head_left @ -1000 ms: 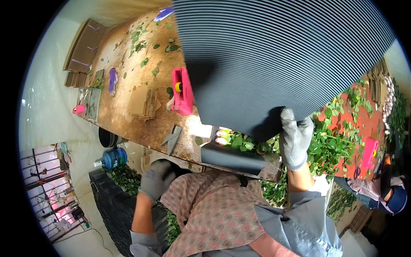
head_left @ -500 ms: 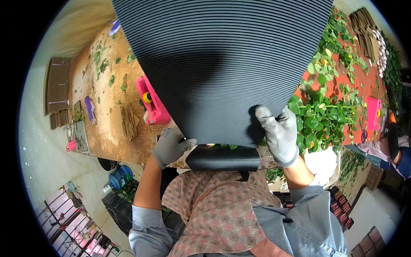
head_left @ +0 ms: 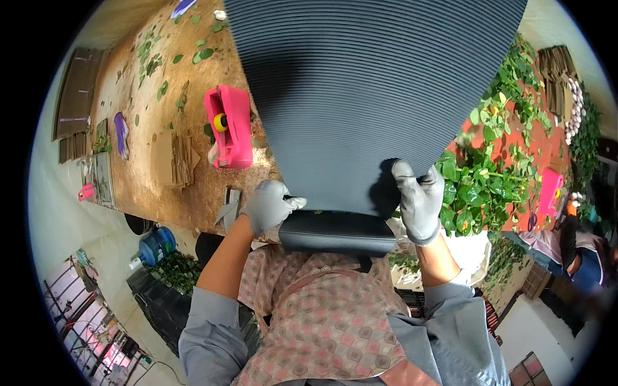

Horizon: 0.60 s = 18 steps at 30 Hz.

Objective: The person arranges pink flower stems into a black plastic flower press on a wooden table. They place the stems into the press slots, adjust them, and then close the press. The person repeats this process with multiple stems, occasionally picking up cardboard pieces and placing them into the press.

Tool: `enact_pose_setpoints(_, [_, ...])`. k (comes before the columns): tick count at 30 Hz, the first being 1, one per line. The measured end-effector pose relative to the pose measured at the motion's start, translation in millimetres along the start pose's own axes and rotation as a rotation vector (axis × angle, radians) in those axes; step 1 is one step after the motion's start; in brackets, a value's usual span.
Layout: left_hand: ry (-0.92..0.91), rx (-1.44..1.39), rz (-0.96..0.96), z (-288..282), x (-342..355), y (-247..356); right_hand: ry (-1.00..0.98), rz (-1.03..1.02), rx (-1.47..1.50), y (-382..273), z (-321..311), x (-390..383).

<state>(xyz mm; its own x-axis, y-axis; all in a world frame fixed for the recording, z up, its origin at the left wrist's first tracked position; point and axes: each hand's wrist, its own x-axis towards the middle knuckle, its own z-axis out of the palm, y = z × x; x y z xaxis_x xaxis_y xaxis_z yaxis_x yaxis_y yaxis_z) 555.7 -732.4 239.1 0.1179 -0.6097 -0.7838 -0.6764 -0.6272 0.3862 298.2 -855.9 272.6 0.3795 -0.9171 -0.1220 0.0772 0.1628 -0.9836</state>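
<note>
Corrugated dark sheet, just one, rises in front of me from the worktable's near edge and runs out of view at the top. Nearest to me is my one patterned apron, and just beyond it lies one black padded bolster along the table edge; the sheet's near edge sits right behind it. Both my hands are in grey gloves, two in all. My left hand is narrow, thumb and fingers pinching the sheet's near left corner. My right hand is closed on the sheet near its right corner, with its shadow falling on the ribs.

Left of the sheet, on the brown tabletop, stands one pink tape dispenser with one yellow core, and near it one pile of cardboard pieces; I cannot count the pieces. One blue water jug lies below the table on that side. To the right, leafy green stems, too tangled to count, spread over the red surface. Farther out are a second pink dispenser, one purple-and-white glove at far left, and one other person at far right.
</note>
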Motion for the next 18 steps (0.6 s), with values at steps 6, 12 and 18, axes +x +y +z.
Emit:
enact_pose_setpoints(6, [0.121, -0.102, 0.126, 39, 19, -35, -0.080, -0.132, -0.231, 18, -10, -10])
enact_pose_setpoints(12, [0.112, -0.019, 0.115, 49, 25, -39, -0.165, -0.170, -0.786, 69, -83, -8])
enact_pose_setpoints(18, [0.207, -0.116, 0.157, 66, 29, -51, -0.145, -0.238, -1.130, 40, -41, 10])
